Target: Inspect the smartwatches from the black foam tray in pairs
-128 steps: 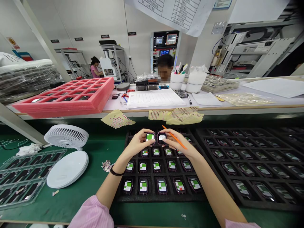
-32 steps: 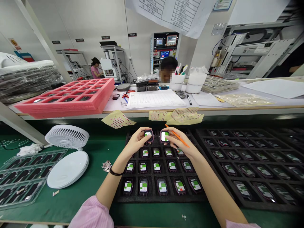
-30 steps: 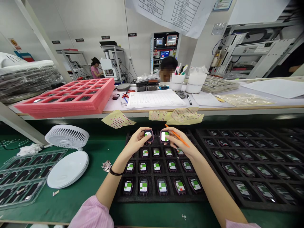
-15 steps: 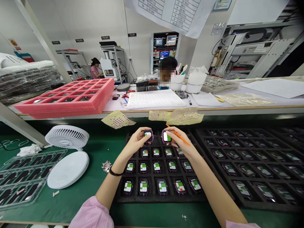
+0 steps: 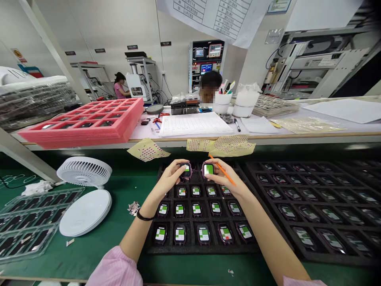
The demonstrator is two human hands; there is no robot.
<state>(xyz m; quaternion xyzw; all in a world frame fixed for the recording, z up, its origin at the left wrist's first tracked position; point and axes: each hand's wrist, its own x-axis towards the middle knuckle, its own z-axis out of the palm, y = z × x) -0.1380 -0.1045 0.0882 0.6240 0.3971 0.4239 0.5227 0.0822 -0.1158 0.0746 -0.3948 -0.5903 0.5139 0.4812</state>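
My left hand (image 5: 172,174) grips a smartwatch body (image 5: 186,171) with a lit screen, the thumb lying on its face. Across from it, my right hand (image 5: 224,174) is closed on a second watch body (image 5: 208,169), whose screen glows white and green. An orange stick-like tool (image 5: 223,170) also rests in the right hand, slanting across the fingers; its kind is not clear. Both watches are held above the far rows of a black foam tray (image 5: 190,249). Several more watch bodies (image 5: 203,233) with lit screens sit in its pockets. The hands hide part of the back row.
At right lies another black foam tray (image 5: 285,234) of watch bodies. A white fan (image 5: 85,214) and clear plastic trays (image 5: 38,222) stand left. Ahead, a shelf edge (image 5: 297,140) bears a pink foam tray (image 5: 119,137) and papers (image 5: 193,124). A co-worker (image 5: 210,85) sits beyond.
The right thumb has slid down from the upper screen to the lower edge of its watch. The left thumb has shifted slightly on its screen. Both watches stay in nearly the same place.
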